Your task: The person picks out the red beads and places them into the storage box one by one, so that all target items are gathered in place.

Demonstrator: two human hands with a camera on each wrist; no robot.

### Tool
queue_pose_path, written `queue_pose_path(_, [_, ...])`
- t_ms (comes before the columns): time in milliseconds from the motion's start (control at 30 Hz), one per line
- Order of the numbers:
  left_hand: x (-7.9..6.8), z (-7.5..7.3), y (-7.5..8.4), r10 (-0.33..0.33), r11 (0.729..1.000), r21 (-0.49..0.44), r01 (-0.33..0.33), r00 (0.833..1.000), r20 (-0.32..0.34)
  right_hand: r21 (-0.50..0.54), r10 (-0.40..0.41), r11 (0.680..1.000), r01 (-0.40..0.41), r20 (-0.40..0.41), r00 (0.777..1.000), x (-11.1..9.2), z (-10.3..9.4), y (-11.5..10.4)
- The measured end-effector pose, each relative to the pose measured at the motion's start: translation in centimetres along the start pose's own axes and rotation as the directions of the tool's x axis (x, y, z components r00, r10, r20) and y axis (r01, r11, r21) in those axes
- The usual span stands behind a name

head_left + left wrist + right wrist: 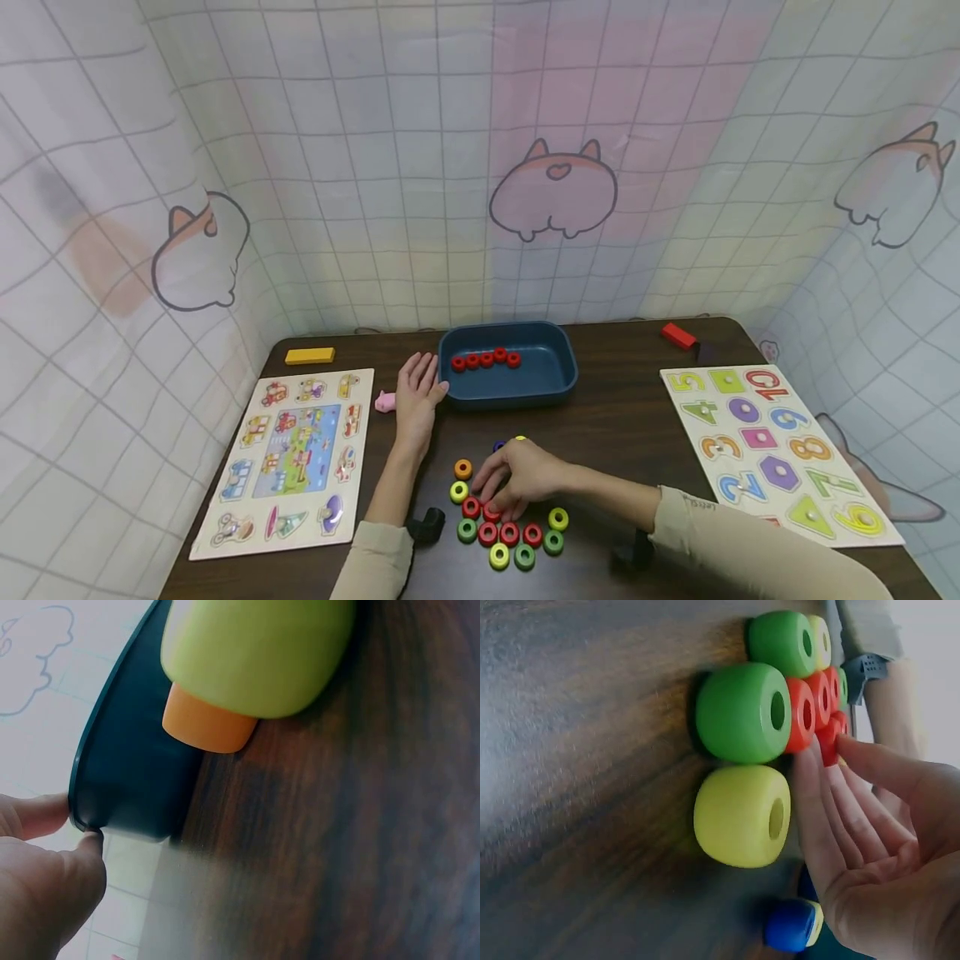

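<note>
My left hand is at the left end of a dark blue tray; in the left wrist view its thumb and a finger pinch the tray's rim. Several red beads lie in a row inside the tray. Nearer me, my right hand pinches a red bead between thumb and fingers, within a cluster of beads on the table. Around it lie other red beads, green beads, yellow beads and an orange bead. A blue bead is partly behind the hand.
A picture puzzle board lies at left, a number puzzle board at right. A pink pig figure sits beside my left hand. A yellow block and a red block lie near the table's back edge, before a cloth wall.
</note>
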State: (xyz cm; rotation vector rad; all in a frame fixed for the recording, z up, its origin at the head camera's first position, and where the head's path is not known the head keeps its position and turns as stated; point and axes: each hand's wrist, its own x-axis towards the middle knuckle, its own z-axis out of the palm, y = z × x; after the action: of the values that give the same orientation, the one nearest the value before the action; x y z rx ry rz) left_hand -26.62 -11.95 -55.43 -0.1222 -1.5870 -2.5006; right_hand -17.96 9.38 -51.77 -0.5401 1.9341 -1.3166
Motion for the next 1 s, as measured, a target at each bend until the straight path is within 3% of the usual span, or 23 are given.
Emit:
queue_pose_path(167, [-0.1, -0.1, 0.1, -0.007, 1.0, 0.006, 0.007, 1.0, -0.01, 0.004, 0.01, 1.0, -0.01, 0.034, 0.999, 0.3, -1.1, -0.8])
queue_pose_path(333, [0.1, -0.2, 0.1, -0.01, 1.0, 0.01, 0.01, 1.0, -0.003, 0.016, -0.027, 1.0, 0.026, 0.047, 0.999, 1.1, -3.6, -3.4])
queue_pose_path(600, [0.2, -0.6, -0.1, 0.003, 1.0, 0.003, -0.003, 1.0, -0.01, 0.009, -0.009, 1.0, 0.009, -0.038, 0.999, 5.6, -9.3, -8.0])
queue_pose_path(767, [0.2, -0.4, -0.2, 0.003, 1.0, 0.008, -0.003, 1.0, -0.004, -0.026, 0.047, 0.998, -0.05, -0.11, 0.993, 9.5, -11.3, -8.1])
queue_pose_path(1000, [0.1, -0.1, 0.1, 0.003, 1.0, -0.021, -0.003, 1.0, 0.025, -0.038, 0.046, 0.998, -0.055, -0.202, 0.978, 13.2, -11.9, -5.5])
